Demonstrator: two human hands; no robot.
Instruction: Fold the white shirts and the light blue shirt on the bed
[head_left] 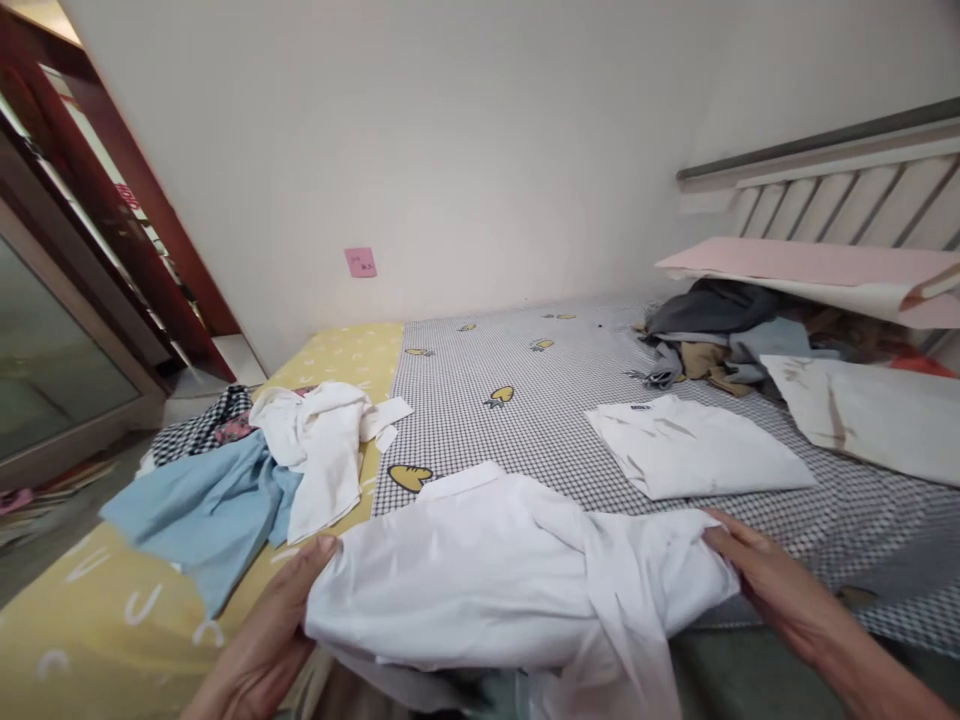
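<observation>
A white collared shirt, partly folded, is stretched between my two hands at the near edge of the bed. My left hand grips its left end, thumb on top and fingers hidden beneath the cloth. At the other end my right hand pinches the fabric between thumb and fingers. The collar points away from me, and a loose sleeve hangs down on the right side. Beyond my right hand lies a folded white garment with a dark label at its neck.
On the yellow sheet at left lie a light blue garment, a crumpled white garment and a black checked cloth. At right, a clothes pile sits under a pink board, near a white flat package and the bed rail.
</observation>
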